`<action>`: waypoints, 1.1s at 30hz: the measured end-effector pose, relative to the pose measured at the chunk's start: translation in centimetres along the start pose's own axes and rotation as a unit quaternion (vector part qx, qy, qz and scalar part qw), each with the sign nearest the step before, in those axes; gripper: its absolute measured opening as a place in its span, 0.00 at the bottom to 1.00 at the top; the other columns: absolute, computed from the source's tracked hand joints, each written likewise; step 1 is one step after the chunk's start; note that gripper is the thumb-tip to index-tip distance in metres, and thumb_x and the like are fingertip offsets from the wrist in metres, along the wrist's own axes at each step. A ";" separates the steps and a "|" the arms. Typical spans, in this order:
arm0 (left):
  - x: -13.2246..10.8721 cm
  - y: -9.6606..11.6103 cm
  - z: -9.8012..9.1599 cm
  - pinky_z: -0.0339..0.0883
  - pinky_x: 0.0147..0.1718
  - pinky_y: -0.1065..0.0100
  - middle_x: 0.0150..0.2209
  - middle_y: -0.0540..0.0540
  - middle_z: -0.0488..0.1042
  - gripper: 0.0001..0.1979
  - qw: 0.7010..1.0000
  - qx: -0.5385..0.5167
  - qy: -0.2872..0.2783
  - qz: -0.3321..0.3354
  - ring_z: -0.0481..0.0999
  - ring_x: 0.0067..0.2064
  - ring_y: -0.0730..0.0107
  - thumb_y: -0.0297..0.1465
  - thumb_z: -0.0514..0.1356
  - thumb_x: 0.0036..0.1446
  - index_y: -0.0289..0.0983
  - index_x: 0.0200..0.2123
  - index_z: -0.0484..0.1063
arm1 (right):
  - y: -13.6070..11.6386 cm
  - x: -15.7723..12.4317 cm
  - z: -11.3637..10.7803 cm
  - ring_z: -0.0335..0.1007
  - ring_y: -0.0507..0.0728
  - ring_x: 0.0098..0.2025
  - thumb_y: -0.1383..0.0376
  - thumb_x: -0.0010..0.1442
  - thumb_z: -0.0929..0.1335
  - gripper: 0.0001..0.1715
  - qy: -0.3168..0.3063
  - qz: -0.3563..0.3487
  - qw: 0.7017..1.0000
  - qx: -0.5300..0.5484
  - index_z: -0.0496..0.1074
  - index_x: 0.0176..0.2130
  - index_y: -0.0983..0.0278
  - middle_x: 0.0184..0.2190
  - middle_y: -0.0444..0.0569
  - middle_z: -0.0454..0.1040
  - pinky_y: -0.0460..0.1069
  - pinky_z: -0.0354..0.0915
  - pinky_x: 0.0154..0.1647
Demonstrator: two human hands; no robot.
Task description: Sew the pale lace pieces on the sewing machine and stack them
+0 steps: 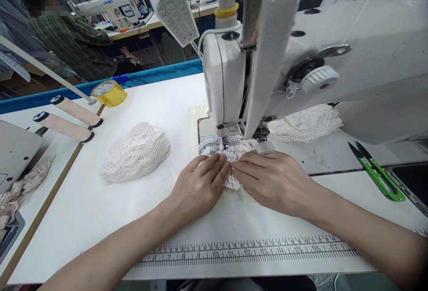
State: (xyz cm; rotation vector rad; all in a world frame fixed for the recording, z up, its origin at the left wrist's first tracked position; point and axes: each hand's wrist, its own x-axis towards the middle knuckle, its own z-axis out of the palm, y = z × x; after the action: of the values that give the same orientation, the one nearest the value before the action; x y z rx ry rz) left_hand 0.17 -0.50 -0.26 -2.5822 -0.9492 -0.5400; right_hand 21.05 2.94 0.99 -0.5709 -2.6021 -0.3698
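A small piece of white lace (pixel 233 183) lies under the presser foot (pixel 225 142) of a white sewing machine (pixel 224 76). My left hand (pixel 200 184) presses its bunched fingertips on the lace, just in front and to the left of the needle area. From the right, my right hand (pixel 277 181) has its fingers together on the same lace, its fingertips close to those of my left hand. Both hands partly cover the lace, and the undersides of the fingers are hidden. To the left sits a stack of cream lace pieces (pixel 137 152).
Green thread snips (pixel 381 175) lie at the right. More lace (pixel 306 123) rests behind the machine arm. Yellow tape (pixel 109 93) and thread cones (pixel 63 126) are at the left. A printed ruler (pixel 230 254) runs along the front edge. Another person (pixel 72 45) sits beyond the table.
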 end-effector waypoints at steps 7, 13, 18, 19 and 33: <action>0.2 -0.3 0.2 0.72 0.49 0.56 0.50 0.37 0.77 0.14 1.000 -0.001 -0.004 -0.005 0.76 0.53 0.56 0.25 0.56 0.62 0.26 0.49 0.74 | 0.1 0.2 0.1 0.71 0.53 0.32 0.78 0.61 0.63 0.14 0.006 0.003 1.000 -0.019 0.74 0.30 0.66 0.29 0.46 0.78 0.50 0.57 0.28; 0.4 -0.4 0.4 0.71 0.50 0.55 0.50 0.38 0.77 0.14 1.000 0.010 -0.009 -0.020 0.76 0.53 0.57 0.25 0.54 0.63 0.28 0.49 0.73 | 0.2 0.2 0.4 0.71 0.52 0.33 0.79 0.60 0.63 0.14 0.012 0.004 0.999 -0.029 0.75 0.30 0.67 0.30 0.46 0.78 0.50 0.57 0.27; 0.4 -0.3 0.4 0.69 0.51 0.54 0.51 0.38 0.77 0.15 1.000 0.012 -0.006 -0.026 0.76 0.53 0.56 0.26 0.54 0.64 0.28 0.50 0.73 | 0.2 0.1 0.5 0.71 0.53 0.34 0.79 0.59 0.63 0.14 0.011 0.005 0.999 -0.038 0.75 0.31 0.67 0.32 0.47 0.79 0.50 0.56 0.27; 0.3 -0.3 0.3 0.69 0.51 0.54 0.50 0.39 0.77 0.14 1.000 0.014 -0.003 -0.020 0.76 0.53 0.57 0.26 0.55 0.63 0.28 0.50 0.73 | 0.2 0.1 0.5 0.71 0.53 0.34 0.79 0.59 0.63 0.14 0.013 0.005 0.999 -0.039 0.75 0.31 0.67 0.32 0.47 0.79 0.50 0.56 0.27; 0.2 -0.6 0.3 0.64 0.55 0.54 0.49 0.40 0.78 0.14 1.000 0.001 0.009 -0.025 0.78 0.50 0.62 0.24 0.55 0.63 0.29 0.50 0.73 | 0.4 0.2 0.6 0.72 0.52 0.33 0.78 0.60 0.64 0.13 0.007 0.001 0.999 -0.052 0.77 0.37 0.69 0.35 0.47 0.80 0.50 0.58 0.27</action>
State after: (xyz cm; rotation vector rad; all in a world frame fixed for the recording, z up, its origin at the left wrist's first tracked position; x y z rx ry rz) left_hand -0.02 0.12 -0.36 -2.5525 -1.0096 -0.5751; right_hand 20.85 3.53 0.63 -0.6045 -2.5799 -0.5096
